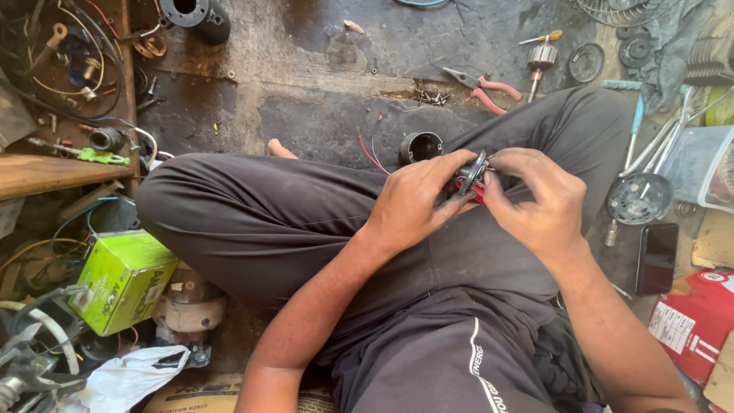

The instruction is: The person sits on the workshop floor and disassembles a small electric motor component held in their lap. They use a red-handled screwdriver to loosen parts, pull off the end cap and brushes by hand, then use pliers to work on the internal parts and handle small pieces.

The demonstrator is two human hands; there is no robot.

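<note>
Holding small dark disc-shaped part (473, 170) over lap: left hand (417, 205) fingers curled tight, pinching disc rim; right hand (539, 200) fingers bent close, tips on disc's other side, grip detail hidden. Red piece shows just beneath disc. Black cylindrical housing (420, 146) with red wire (369, 151) just beyond left fingers. Red-handled pliers (482, 87) well apart on floor; phone (656, 258) near right knee.

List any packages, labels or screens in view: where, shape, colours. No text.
Green box: lower left on the floor, rectangular carton, lime green with dark print.
Red carton: lower right edge, red with a white label panel.
Phone: right, beside the knee, flat dark rectangle, screen off.
Plastic tub: right edge, translucent, boxy.
White bag: bottom left, crumpled.
</note>
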